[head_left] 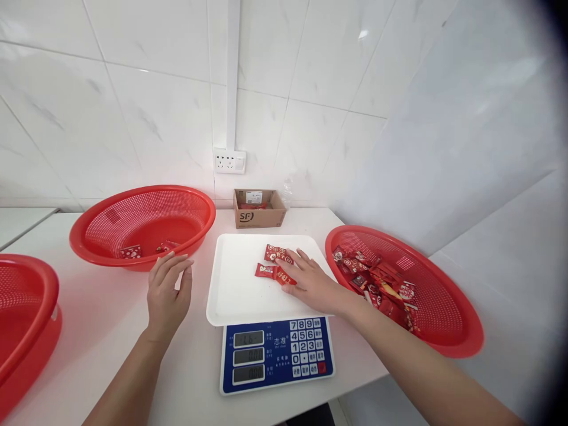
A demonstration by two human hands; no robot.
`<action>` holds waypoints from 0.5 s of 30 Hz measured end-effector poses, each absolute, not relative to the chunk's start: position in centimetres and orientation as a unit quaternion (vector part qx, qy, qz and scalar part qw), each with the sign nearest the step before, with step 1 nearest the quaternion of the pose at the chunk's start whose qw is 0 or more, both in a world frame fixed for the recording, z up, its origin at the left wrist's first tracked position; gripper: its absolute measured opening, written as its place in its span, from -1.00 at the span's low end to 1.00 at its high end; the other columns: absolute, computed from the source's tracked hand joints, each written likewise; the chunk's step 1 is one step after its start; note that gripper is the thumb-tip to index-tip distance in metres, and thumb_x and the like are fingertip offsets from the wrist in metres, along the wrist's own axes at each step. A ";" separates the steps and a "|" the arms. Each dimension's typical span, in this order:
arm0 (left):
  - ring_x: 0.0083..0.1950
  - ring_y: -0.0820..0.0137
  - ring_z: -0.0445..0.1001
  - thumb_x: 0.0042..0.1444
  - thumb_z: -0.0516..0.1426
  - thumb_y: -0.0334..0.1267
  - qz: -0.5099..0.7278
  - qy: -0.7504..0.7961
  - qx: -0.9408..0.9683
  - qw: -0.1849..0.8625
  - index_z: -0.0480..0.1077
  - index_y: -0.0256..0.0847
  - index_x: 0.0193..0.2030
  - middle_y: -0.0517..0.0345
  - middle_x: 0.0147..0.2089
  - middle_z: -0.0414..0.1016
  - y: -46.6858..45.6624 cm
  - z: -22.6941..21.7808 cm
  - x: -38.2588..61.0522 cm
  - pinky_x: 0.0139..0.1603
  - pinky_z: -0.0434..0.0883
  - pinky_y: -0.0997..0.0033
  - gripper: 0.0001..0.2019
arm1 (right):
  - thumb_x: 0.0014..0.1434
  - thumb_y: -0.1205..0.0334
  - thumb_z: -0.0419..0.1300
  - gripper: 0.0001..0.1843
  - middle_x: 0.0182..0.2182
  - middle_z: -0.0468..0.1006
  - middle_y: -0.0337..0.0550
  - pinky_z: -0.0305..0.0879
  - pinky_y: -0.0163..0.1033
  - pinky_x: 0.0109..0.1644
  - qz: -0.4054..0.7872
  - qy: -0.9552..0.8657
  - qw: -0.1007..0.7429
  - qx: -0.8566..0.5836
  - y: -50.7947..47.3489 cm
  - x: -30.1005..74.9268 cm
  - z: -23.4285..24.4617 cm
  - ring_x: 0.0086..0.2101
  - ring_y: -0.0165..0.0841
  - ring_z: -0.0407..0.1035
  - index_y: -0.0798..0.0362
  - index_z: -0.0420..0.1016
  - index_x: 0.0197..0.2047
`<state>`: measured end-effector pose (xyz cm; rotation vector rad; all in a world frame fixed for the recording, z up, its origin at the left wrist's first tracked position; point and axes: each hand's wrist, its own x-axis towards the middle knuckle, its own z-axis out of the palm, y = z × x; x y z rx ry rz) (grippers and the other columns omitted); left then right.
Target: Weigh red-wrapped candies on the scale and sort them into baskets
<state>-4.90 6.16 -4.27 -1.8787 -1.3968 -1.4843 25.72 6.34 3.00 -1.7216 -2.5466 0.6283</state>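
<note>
My right hand (310,281) lies flat on the white tray (235,284) of a blue-faced scale (277,354), fingers stretched out and touching red snack packets (273,263) on the tray. My left hand (167,290) hovers open over the white table, left of the tray, fingers loosely apart and holding nothing. A red mesh basket (448,340) at the right holds several red packets. Another red basket (142,222) at the back left holds two packets (131,252).
A small brown cardboard box (260,208) stands against the tiled wall behind the scale, under a wall socket (229,161). A third red basket (24,313) sits at the far left edge. The table's right edge runs close beside the right basket.
</note>
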 end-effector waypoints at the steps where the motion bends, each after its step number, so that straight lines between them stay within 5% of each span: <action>1: 0.04 0.16 0.43 0.14 0.09 -0.40 -0.526 -0.494 -0.668 0.185 0.43 -0.21 -0.19 -0.05 -0.17 0.53 6.2 -4.3 -4.9 0.14 0.32 -0.01 -0.86 | 0.25 -0.09 -0.05 -0.34 0.38 -0.32 -0.14 -0.35 0.14 0.31 0.208 -0.808 0.000 -0.552 6.6 25.8 2.9 0.31 -0.07 -0.52 -0.16 -0.08 0.37; 9: 0.04 0.15 0.43 0.14 0.09 -0.41 -0.524 -0.488 -0.670 0.196 0.43 -0.21 -0.20 -0.06 -0.18 0.53 6.2 -4.4 -5.1 0.12 0.32 -0.01 -0.87 | 0.29 -0.05 -0.13 -0.40 0.38 -0.22 -0.19 -0.33 0.10 0.32 0.204 -0.827 0.039 -0.523 6.8 25.4 2.5 0.32 -0.15 -0.46 -0.14 -0.05 0.36; 15: 0.03 0.14 0.44 0.13 0.09 -0.41 -0.525 -0.489 -0.669 0.196 0.42 -0.19 -0.19 -0.06 -0.18 0.53 6.4 -4.3 -5.2 0.13 0.32 -0.04 -0.86 | 0.26 0.14 -0.07 -0.46 0.29 0.12 -0.01 -0.03 0.03 0.27 0.126 -0.742 0.158 -0.640 7.9 33.4 3.8 0.26 -0.19 -0.02 0.02 0.12 0.29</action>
